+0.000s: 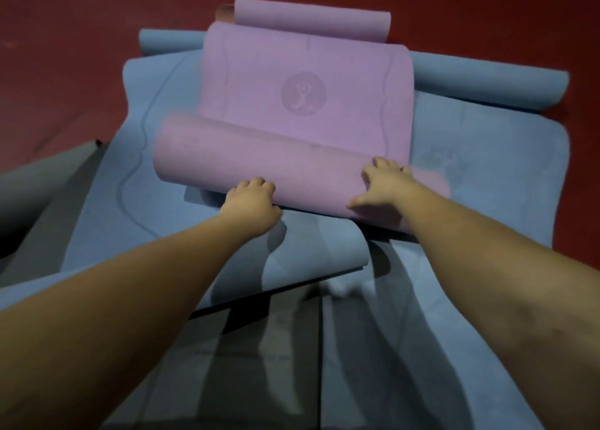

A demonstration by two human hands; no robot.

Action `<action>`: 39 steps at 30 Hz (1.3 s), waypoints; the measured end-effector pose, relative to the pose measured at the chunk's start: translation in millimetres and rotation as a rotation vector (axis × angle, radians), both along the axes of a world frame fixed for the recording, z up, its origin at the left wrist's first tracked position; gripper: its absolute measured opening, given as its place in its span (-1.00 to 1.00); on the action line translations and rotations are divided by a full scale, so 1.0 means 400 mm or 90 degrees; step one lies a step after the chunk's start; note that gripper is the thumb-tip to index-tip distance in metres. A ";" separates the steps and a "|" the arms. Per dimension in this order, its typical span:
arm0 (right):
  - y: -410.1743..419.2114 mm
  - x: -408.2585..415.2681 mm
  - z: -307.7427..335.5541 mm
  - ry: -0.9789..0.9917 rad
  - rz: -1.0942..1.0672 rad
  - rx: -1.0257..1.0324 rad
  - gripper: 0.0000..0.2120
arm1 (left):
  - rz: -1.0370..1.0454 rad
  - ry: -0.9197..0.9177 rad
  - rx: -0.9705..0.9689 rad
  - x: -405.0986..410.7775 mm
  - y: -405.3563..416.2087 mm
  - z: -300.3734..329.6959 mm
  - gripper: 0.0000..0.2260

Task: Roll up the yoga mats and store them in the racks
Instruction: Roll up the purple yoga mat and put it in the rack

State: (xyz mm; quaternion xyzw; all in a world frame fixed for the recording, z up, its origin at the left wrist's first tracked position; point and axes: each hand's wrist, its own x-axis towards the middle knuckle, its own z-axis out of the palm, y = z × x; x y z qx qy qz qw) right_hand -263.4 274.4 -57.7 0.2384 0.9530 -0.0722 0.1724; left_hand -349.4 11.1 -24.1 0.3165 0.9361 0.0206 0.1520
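Note:
A purple yoga mat point(302, 82) lies on top of a blue yoga mat point(136, 176). Its near end is wound into a thick roll point(253, 157), and its far end curls up into a smaller roll point(311, 17). A round logo shows on the flat middle part. My left hand point(251, 204) grips the near lower edge of the thick roll, fingers curled over it. Spread fingers of my right hand point(384, 183) press on top of the roll near its right end. The blue mat's far end is curled up behind the purple one.
Red floor point(65, 56) surrounds the mats. More blue mat sheets point(373, 348) overlap under my arms in the foreground. A grey mat edge point(39, 183) lies at the left. No rack is in view.

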 end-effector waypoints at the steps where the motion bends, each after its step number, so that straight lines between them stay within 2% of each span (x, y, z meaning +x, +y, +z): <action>1: 0.007 0.006 0.004 0.006 -0.033 -0.088 -0.15 | -0.011 0.013 0.008 0.005 0.011 0.002 -0.62; 3: 0.006 0.029 0.011 0.014 -0.065 -0.193 -0.05 | -0.028 0.044 0.037 0.016 0.023 0.004 -0.67; 5: -0.002 0.060 0.006 -0.028 -0.030 -0.161 -0.04 | -0.045 0.091 0.049 0.027 0.030 0.005 -0.68; 7: -0.009 0.090 0.001 -0.039 0.014 -0.093 -0.22 | -0.081 0.132 0.037 0.039 0.036 0.004 -0.60; 8: -0.014 0.101 0.008 -0.014 0.009 -0.103 -0.31 | -0.086 0.129 0.027 0.043 0.039 0.009 -0.53; 10: -0.028 0.128 0.021 0.027 -0.009 -0.178 -0.38 | -0.079 0.114 0.001 0.047 0.036 0.024 -0.43; 12: -0.055 0.172 0.030 0.011 0.003 -0.237 -0.41 | -0.109 0.126 -0.043 0.051 0.029 0.041 -0.31; 13: -0.074 0.198 0.037 -0.003 0.020 -0.250 -0.37 | -0.127 0.114 -0.078 0.055 0.022 0.054 -0.25; 15: -0.119 0.257 0.036 -0.049 0.074 -0.228 -0.10 | -0.157 0.043 -0.185 0.076 -0.005 0.079 -0.16; 16: -0.136 0.279 0.029 -0.085 0.106 -0.191 -0.03 | -0.179 0.015 -0.240 0.088 -0.015 0.085 -0.14; 17: -0.165 0.309 0.024 -0.124 0.134 -0.159 -0.04 | -0.205 -0.001 -0.279 0.111 -0.033 0.085 -0.14; 19: -0.211 0.356 0.014 -0.149 0.158 -0.123 -0.19 | -0.247 -0.018 -0.298 0.162 -0.066 0.077 -0.15; 21: -0.255 0.403 0.011 -0.116 0.116 -0.184 -0.39 | -0.246 -0.092 -0.282 0.215 -0.104 0.065 -0.25; 22: -0.284 0.434 0.015 -0.120 0.082 -0.229 -0.41 | -0.243 -0.145 -0.286 0.248 -0.131 0.063 -0.29; 24: -0.346 0.490 0.030 -0.157 0.035 -0.282 -0.32 | -0.252 -0.200 -0.288 0.305 -0.184 0.072 -0.24; 26: -0.412 0.548 0.048 -0.153 0.048 -0.246 -0.18 | -0.272 -0.185 -0.273 0.356 -0.238 0.089 -0.16; 27: -0.443 0.575 0.062 -0.138 0.073 -0.213 -0.22 | -0.280 -0.164 -0.262 0.378 -0.265 0.101 -0.20; 29: -0.504 0.627 0.109 -0.109 0.104 -0.155 -0.50 | -0.296 -0.104 -0.242 0.430 -0.325 0.135 -0.45; 31: -0.568 0.679 0.190 -0.083 0.092 -0.113 -0.62 | -0.297 -0.064 -0.211 0.489 -0.393 0.190 -0.62; 34: -0.652 0.736 0.326 -0.078 0.089 -0.056 -0.61 | -0.273 -0.039 -0.157 0.556 -0.471 0.295 -0.68; 39: -0.804 0.853 0.553 -0.072 0.089 0.018 -0.62 | -0.239 -0.050 -0.137 0.679 -0.608 0.499 -0.76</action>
